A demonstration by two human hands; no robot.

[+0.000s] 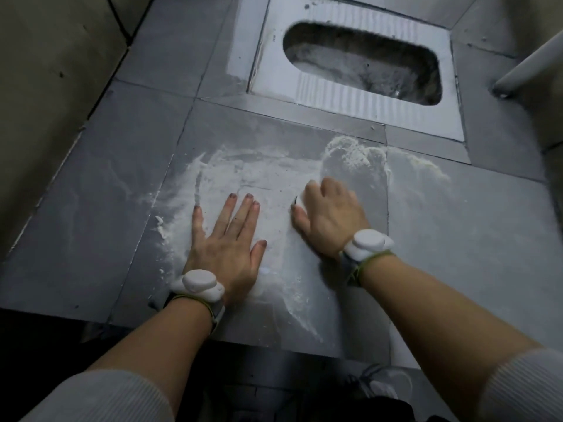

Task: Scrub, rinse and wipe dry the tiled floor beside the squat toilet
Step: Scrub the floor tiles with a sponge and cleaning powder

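the person's left hand (227,239) lies flat and open, fingers spread, on the grey tiled floor (100,208), amid a smear of white foamy powder (243,175). just right of it, the right hand (330,216) curls down over a small white scrubbing pad (300,201), mostly hidden beneath the fingers. the stainless steel squat toilet (350,71) sits beyond the foam, at the far side. white wrist devices (198,283) sit on both wrists.
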